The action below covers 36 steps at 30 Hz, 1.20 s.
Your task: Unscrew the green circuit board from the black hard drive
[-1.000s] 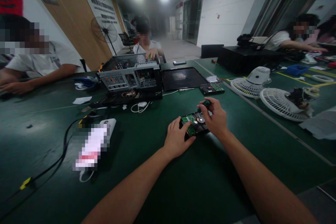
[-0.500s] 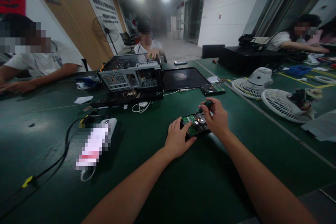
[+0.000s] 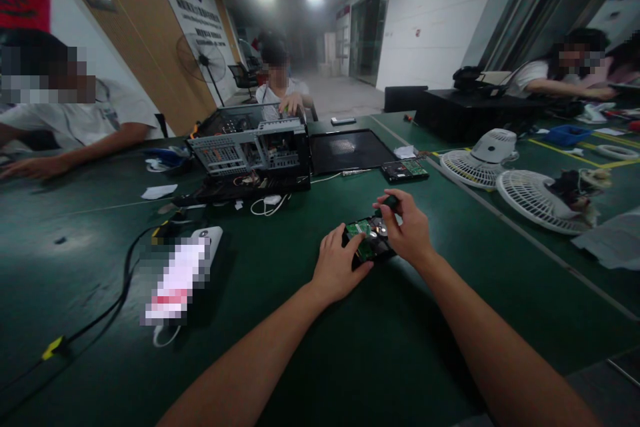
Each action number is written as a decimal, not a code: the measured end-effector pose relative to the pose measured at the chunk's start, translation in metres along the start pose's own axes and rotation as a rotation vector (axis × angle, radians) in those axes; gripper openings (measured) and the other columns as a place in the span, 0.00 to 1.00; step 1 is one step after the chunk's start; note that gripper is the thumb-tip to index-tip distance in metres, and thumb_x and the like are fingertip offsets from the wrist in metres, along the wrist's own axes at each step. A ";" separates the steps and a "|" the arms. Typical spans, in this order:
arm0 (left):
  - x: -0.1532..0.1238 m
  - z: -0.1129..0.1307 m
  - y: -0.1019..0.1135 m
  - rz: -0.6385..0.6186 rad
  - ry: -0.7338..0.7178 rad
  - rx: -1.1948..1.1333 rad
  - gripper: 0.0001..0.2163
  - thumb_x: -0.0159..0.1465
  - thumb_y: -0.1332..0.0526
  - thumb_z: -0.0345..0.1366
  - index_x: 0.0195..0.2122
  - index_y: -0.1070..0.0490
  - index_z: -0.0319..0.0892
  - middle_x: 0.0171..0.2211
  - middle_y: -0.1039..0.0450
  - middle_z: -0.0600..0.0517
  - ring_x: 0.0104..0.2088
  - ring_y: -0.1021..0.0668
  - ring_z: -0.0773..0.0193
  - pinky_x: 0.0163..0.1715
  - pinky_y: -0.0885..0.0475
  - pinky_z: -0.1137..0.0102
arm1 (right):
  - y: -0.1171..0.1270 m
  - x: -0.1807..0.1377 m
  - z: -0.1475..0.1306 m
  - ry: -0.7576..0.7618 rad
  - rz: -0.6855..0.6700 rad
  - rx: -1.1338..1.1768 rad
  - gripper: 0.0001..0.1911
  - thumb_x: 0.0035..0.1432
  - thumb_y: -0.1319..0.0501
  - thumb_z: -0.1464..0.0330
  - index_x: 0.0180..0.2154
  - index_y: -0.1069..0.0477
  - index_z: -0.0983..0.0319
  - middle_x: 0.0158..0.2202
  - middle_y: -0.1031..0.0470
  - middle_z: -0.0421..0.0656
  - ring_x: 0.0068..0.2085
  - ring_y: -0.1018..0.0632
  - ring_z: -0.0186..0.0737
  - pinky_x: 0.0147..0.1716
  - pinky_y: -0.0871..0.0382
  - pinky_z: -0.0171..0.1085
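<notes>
A hard drive (image 3: 368,233) with its green circuit board facing up lies on the green table in front of me. My left hand (image 3: 338,261) grips it by its left side, thumb along the near edge and a finger reaching over the board. Above the drive's right part, my right hand (image 3: 413,230) pinches the dark handle of a screwdriver (image 3: 391,202). The screwdriver's tip is hidden behind my fingers, so I cannot tell whether it touches a screw. Just beyond lies a second hard drive (image 3: 405,170).
An opened computer case (image 3: 250,147) stands at the back left, beside a black panel (image 3: 350,149). A phone (image 3: 183,277) and a black cable (image 3: 125,280) lie to the left. White fan parts (image 3: 535,200) are on the right. Several people sit around.
My right hand with the screwdriver has shifted slightly left and down over the hard drive. My left hand and the drive stay in place.
</notes>
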State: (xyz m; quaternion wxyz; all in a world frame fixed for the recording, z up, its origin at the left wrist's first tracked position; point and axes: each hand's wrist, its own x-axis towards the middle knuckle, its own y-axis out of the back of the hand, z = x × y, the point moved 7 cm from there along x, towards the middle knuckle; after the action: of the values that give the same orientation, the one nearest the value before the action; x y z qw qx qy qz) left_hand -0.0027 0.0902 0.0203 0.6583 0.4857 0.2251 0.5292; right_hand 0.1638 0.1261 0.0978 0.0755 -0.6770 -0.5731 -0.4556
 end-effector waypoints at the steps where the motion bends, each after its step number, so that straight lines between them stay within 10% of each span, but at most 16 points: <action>1: 0.000 0.000 0.000 -0.001 0.001 -0.002 0.30 0.65 0.37 0.52 0.66 0.36 0.52 0.71 0.49 0.41 0.69 0.42 0.40 0.66 0.44 0.46 | -0.001 0.000 -0.002 0.008 -0.007 -0.002 0.16 0.70 0.43 0.63 0.57 0.36 0.56 0.47 0.21 0.47 0.44 0.16 0.44 0.46 0.22 0.45; 20: 0.000 0.001 0.001 -0.021 0.007 -0.001 0.30 0.65 0.37 0.53 0.67 0.36 0.51 0.71 0.49 0.41 0.69 0.42 0.40 0.66 0.44 0.47 | -0.002 0.001 0.000 0.059 0.024 -0.148 0.31 0.67 0.42 0.66 0.69 0.45 0.55 0.53 0.24 0.51 0.44 0.19 0.46 0.42 0.19 0.47; 36: -0.001 0.001 0.002 -0.019 0.006 -0.011 0.30 0.65 0.37 0.52 0.67 0.37 0.53 0.71 0.48 0.42 0.70 0.42 0.40 0.66 0.44 0.46 | 0.006 -0.003 0.015 0.005 0.197 -0.161 0.23 0.65 0.37 0.61 0.59 0.36 0.58 0.49 0.22 0.50 0.40 0.17 0.45 0.36 0.18 0.45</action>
State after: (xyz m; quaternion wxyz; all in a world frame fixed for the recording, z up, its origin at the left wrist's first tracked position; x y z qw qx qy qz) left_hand -0.0032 0.0891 0.0224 0.6654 0.4783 0.2289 0.5255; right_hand 0.1768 0.1309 0.0892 0.0667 -0.7328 -0.4653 -0.4920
